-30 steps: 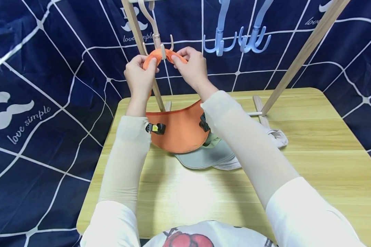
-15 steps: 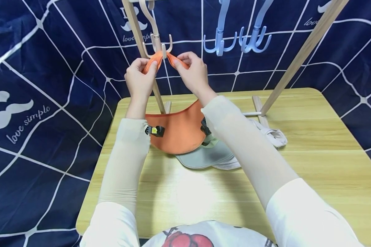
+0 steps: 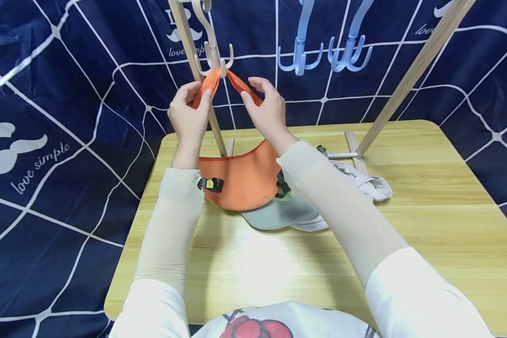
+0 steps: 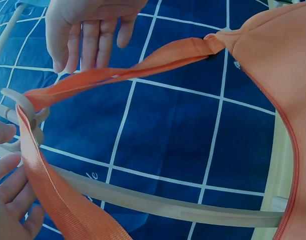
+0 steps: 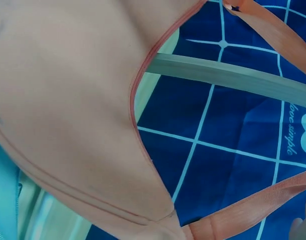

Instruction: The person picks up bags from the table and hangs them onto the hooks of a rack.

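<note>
An orange sun visor (image 3: 241, 183) hangs by its strap (image 4: 67, 197) from a prong of the beige multi-prong hook (image 3: 213, 49). The strap drops in two lengths from that prong, and the curved brim hangs low over the table. My left hand (image 3: 189, 115) is beside the left length, its thumb and fingers apart around it. By the other length, my right hand (image 3: 269, 110) has its thumb and fingers spread. In the left wrist view, the fingers of both hands look straight and loose along the strap. The right wrist view shows mostly the brim.
Two blue multi-prong hooks (image 3: 300, 56) hang to the right. Wooden posts (image 3: 410, 84) of the rack stand on the wooden table (image 3: 439, 225). Behind the visor lie a grey-green cap (image 3: 274, 216) and white fabric (image 3: 373, 188). Dark blue patterned cloth (image 3: 88, 197) surrounds the table.
Both hands held the strap earlier; now their fingers have loosened and moved slightly down and apart. The strap has settled onto the hook prong in an upside-down V.
</note>
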Action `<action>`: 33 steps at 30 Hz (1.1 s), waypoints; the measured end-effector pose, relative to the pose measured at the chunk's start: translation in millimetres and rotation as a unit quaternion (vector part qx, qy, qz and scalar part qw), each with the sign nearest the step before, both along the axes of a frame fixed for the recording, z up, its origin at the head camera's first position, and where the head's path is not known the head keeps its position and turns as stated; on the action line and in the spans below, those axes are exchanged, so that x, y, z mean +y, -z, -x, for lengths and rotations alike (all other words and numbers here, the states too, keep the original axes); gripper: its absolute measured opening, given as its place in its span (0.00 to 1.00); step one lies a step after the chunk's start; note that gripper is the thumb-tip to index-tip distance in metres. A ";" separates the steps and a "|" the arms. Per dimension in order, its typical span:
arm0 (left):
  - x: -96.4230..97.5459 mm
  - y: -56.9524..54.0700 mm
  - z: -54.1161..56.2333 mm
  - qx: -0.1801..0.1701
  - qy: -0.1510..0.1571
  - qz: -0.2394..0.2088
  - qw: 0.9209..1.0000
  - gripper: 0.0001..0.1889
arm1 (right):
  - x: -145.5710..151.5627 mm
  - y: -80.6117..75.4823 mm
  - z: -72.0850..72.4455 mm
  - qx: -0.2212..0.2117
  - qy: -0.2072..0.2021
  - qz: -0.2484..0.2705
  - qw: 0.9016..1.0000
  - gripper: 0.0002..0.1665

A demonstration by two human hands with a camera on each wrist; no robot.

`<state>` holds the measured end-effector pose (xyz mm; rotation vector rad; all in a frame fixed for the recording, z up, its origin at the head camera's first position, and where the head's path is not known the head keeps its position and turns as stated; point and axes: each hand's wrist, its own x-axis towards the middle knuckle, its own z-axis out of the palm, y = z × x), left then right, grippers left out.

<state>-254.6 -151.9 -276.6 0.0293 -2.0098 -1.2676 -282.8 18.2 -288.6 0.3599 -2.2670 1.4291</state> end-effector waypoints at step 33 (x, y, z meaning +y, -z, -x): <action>51.3 73.4 -42.5 0.042 0.124 -0.046 0.990 0.12 | 50.2 56.4 -40.5 0.058 -0.076 0.035 0.995 0.18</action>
